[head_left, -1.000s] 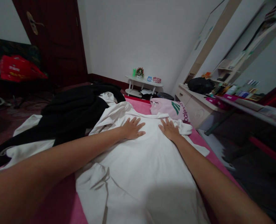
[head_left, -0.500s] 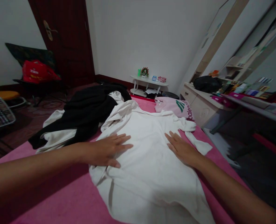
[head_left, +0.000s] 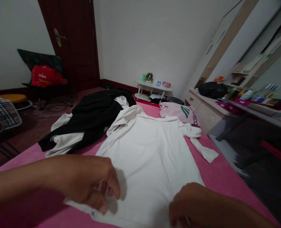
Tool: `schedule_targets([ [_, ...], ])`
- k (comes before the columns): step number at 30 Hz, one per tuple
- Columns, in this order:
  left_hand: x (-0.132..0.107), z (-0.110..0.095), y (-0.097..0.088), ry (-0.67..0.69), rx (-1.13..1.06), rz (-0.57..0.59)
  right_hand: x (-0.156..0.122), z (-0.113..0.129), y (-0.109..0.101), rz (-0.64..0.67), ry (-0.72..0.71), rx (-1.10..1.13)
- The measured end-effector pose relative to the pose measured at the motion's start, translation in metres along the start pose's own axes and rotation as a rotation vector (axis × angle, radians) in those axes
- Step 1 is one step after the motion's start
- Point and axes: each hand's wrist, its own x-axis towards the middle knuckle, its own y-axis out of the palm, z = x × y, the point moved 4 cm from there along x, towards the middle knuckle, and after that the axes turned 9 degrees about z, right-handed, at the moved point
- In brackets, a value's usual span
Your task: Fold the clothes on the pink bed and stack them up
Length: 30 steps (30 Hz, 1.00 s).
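A white long-sleeved shirt (head_left: 145, 152) lies spread on a pink bed cover (head_left: 216, 180), its collar end away from me. My left hand (head_left: 90, 180) is just over the lower left part of the shirt, casting a shadow on it. Its fingers are curled but apart, with nothing visible between them. My right hand (head_left: 188, 202) is bent down at the lower right of the shirt. Its fingertips are mostly hidden and dark, so whether they pinch the fabric does not show. The right sleeve (head_left: 204, 150) stretches out beside the body of the shirt.
Black and white clothing (head_left: 93, 114) is heaped at the bed's left. A pink folded garment (head_left: 178, 112) with lettering lies at the far end. Beyond stands a small white table (head_left: 152, 85). A desk (head_left: 261, 114) is on the right, a chair with a red bag (head_left: 46, 76) on the left.
Both hands have moved from lying flat on the middle of the shirt back toward me, to its lower part, and their fingers have curled. The shirt's lower part lies differently.
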Motion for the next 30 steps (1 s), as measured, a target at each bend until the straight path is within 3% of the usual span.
schedule_targets([
  [2, 0.024, 0.015, -0.005, 0.038, 0.089, -0.084, 0.014, -0.003, -0.011, -0.062, -0.014, 0.074],
  [4, 0.046, 0.04, -0.011, 0.015, 0.232, -0.278, 0.031, -0.006, -0.015, -0.208, -0.021, 0.09],
  [6, 0.064, 0.065, -0.009, -0.005, 0.332, -0.284, 0.049, -0.002, -0.003, -0.276, -0.092, 0.022],
  [9, 0.076, 0.085, -0.001, -0.009, 0.409, -0.207, 0.071, 0.016, 0.033, -0.241, -0.235, -0.229],
  [11, 0.074, 0.083, 0.002, -0.048, 0.424, -0.197, 0.079, 0.026, 0.051, -0.272, -0.244, -0.39],
  [14, 0.064, 0.06, 0.006, -0.066, 0.369, -0.195, 0.078, 0.035, 0.055, -0.336, -0.219, -0.462],
  [17, 0.049, 0.026, 0.009, 0.049, 0.166, -0.118, 0.07, 0.033, 0.037, -0.335, -0.175, -0.308],
  [20, 0.033, 0.004, 0.013, 0.103, 0.047, -0.049, 0.064, 0.021, 0.007, -0.306, -0.098, 0.015],
  [23, 0.02, 0.006, 0.026, 0.051, 0.15, 0.018, 0.064, 0.002, -0.019, -0.313, 0.008, 0.267],
  [25, 0.013, 0.016, 0.039, -0.025, 0.258, 0.062, 0.063, -0.009, -0.029, -0.36, 0.077, 0.3],
  [27, 0.005, 0.023, 0.049, -0.12, 0.346, 0.076, 0.059, -0.013, -0.027, -0.364, 0.116, 0.229],
  [30, -0.004, 0.023, 0.055, -0.267, 0.422, 0.057, 0.048, -0.007, -0.004, -0.302, 0.074, 0.004],
])
